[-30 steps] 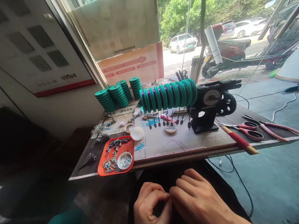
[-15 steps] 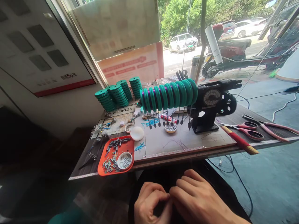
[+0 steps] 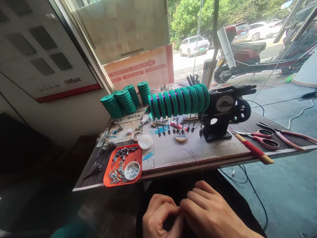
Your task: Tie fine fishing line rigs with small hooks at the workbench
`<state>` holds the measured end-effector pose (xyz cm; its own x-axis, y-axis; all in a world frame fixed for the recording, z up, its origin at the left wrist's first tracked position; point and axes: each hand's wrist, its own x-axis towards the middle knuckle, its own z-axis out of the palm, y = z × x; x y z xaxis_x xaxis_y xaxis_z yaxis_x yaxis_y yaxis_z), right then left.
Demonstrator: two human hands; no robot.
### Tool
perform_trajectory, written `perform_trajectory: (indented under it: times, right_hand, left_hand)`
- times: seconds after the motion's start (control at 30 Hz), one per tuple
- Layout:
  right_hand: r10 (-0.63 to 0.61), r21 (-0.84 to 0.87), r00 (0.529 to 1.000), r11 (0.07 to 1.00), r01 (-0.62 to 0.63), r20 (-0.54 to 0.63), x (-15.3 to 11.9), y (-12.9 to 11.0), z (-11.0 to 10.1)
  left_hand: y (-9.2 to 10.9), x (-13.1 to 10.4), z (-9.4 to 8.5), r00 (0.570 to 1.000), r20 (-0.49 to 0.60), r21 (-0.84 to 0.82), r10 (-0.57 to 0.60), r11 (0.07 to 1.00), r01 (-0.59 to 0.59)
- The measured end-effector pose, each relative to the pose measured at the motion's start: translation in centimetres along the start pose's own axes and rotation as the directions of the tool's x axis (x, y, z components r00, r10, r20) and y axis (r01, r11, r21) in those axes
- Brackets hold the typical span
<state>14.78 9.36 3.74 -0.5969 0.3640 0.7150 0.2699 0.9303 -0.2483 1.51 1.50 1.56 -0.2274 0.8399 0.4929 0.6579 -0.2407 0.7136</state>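
My left hand (image 3: 160, 215) is curled over my lap, thumb and forefinger pressed together. Touching it at the fingertips is my right hand (image 3: 208, 208), its fingers folded. Whatever they pinch, if anything, is too small or hidden to make out. Beyond them, on the table, a black winding machine (image 3: 218, 115) carries a row of green spools (image 3: 183, 100) with purple thread between them. Small dark weights (image 3: 173, 131) hang below the row. A round dish of small metal pieces (image 3: 180, 135) sits beneath.
An orange tray (image 3: 107, 177) with small parts and a white bowl (image 3: 132, 170) is at the table's left. Green spool stacks (image 3: 125, 101) stand behind. Scissors (image 3: 266, 138), pliers (image 3: 289, 135) and a red-wrapped wooden stick (image 3: 255, 148) lie at the right edge.
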Motion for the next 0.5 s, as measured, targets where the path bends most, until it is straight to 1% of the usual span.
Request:
perform_trajectory:
  times: [0.07, 0.3, 0.5]
  right_hand:
    - [0.006, 0.001, 1.000, 1.000, -0.006, 0.008, 0.02, -0.03, -0.04]
    - [0.012, 0.011, 1.000, 1.000, -0.012, 0.005, -0.08, 0.14, 0.08]
    - [0.025, 0.021, 1.000, 0.999, -0.025, 0.008, -0.04, 0.08, 0.06]
  left_hand:
    - [0.07, 0.06, -0.09, 1.000, 0.007, -0.004, -0.002, 1.000, 0.002]
    - [0.15, 0.11, -0.02, 1.000, -0.028, 0.004, -0.013, 1.000, 0.014]
    - [0.14, 0.09, -0.09, 1.000, -0.011, 0.005, -0.007, 1.000, 0.007]
